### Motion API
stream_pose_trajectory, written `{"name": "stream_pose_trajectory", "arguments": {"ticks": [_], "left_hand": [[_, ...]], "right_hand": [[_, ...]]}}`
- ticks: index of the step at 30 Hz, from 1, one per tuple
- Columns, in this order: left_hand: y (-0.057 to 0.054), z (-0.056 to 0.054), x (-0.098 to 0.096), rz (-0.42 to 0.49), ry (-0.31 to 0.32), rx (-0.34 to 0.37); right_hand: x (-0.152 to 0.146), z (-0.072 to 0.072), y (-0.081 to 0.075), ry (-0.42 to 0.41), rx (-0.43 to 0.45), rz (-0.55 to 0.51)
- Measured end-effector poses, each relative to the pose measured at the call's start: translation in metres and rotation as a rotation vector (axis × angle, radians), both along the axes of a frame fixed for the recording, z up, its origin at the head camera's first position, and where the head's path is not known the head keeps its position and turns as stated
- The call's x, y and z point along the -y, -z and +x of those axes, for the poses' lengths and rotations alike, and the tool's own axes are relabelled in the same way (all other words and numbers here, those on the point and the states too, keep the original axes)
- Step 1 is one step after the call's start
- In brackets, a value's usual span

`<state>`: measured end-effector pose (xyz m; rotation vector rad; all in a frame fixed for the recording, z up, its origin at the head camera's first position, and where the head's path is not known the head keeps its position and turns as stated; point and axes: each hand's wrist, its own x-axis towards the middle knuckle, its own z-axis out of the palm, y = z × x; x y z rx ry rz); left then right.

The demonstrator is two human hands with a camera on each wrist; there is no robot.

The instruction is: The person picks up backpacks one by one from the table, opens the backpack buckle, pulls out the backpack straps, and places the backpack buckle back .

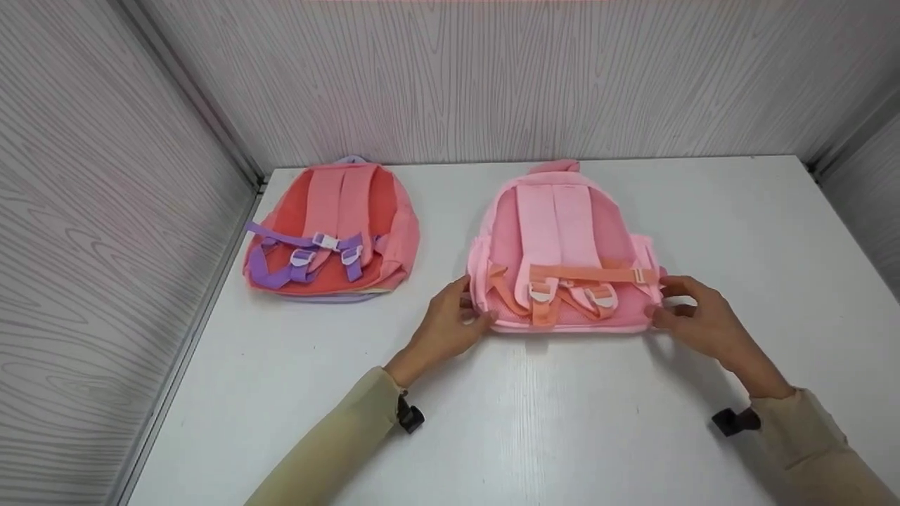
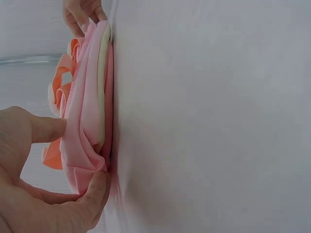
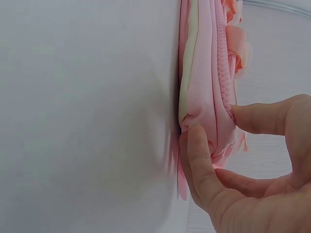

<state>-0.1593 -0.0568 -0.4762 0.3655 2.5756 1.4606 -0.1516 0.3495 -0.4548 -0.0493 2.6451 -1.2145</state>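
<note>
A light pink backpack (image 1: 559,232) lies on the white table with its strap side up and its top loop toward the back wall. Orange webbing (image 1: 583,274) with pale buckles crosses its lower part. At its lower left corner my left hand (image 1: 450,320) pinches the fabric, thumb on the upper face and fingers round the side; the left wrist view shows this pinch on the pink corner (image 2: 82,160). My right hand (image 1: 699,320) grips the lower right corner likewise, and in the right wrist view its thumb and fingers (image 3: 201,160) close on the bag's edge.
To the left lies a coral and red backpack (image 1: 337,225) with purple straps, also strap side up. A wood-grained panel (image 1: 492,77) stands behind the white table (image 1: 520,422), with another panel (image 1: 70,246) along the left edge.
</note>
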Motion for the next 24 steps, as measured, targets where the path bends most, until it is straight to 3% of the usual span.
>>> {"name": "stream_pose_trajectory", "arguments": {"ticks": [10,24], "left_hand": [[0.000,-0.011,-0.022,0.009,0.034,0.012],[0.000,-0.025,-0.058,0.022,0.078,-0.009]], "right_hand": [[-0.019,-0.003,0.002,0.020,-0.025,0.056],[-0.054,-0.008,0.002,0.057,-0.035,-0.004]]}}
